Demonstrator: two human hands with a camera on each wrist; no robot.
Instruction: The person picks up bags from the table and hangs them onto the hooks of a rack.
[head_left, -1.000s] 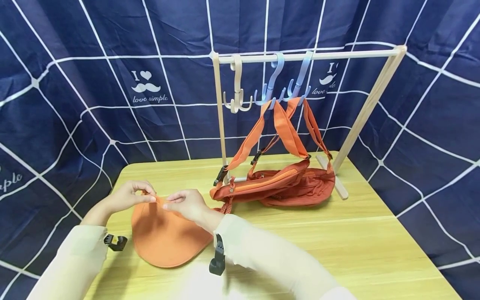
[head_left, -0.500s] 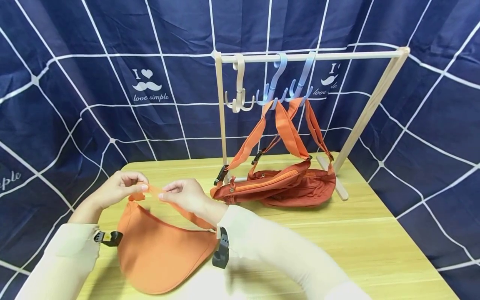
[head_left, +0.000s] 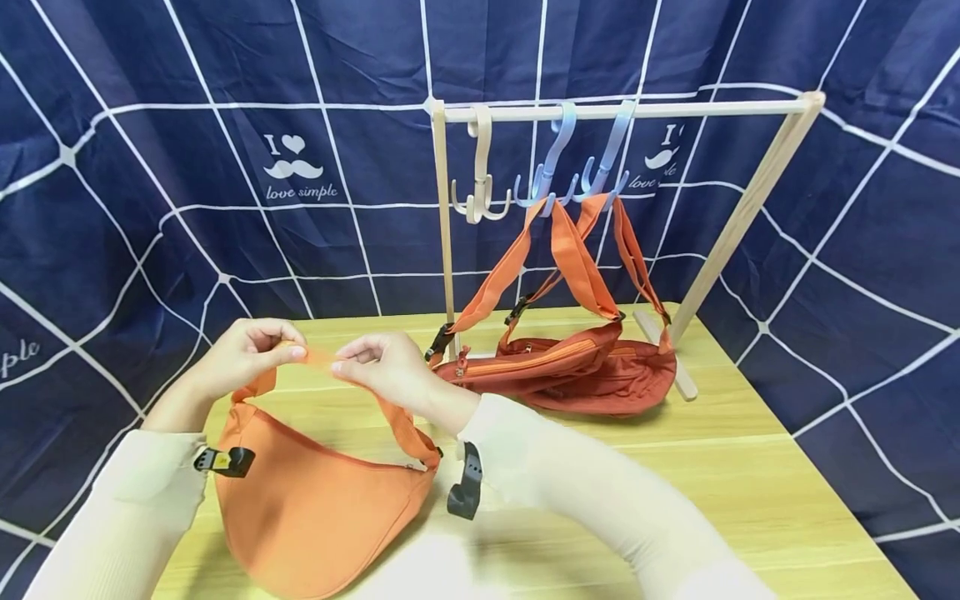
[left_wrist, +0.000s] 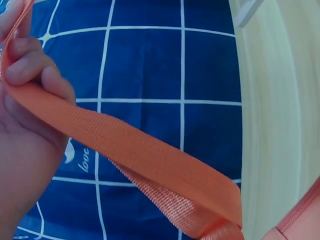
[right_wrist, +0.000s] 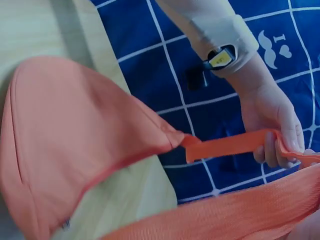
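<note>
An orange shoulder bag [head_left: 315, 508] hangs below both hands at the left front; whether its bottom touches the table I cannot tell. My left hand [head_left: 251, 358] pinches the bag's strap [head_left: 408, 433] on the left, and the band also runs across the fingers in the left wrist view. A short way to the right, my right hand [head_left: 393, 371] pinches the same strap between thumb and fingers. The stretch between the hands is held nearly level. In the right wrist view, only a bit of the right hand [right_wrist: 307, 230] shows at the lower right edge.
Behind and to the right stands a wooden rack [head_left: 735, 217] with a white bar [head_left: 697, 108]. A cream hook [head_left: 481, 167] and two blue hooks [head_left: 555, 154] hang from it. Two rust-red bags [head_left: 637, 379] with orange straps hang on the blue hooks, low over the wooden table [head_left: 750, 500].
Both hands have risen with the strap, and the gap between them has widened slightly. The orange bag has shifted toward the front left, and its strap has opened into a loop.
</note>
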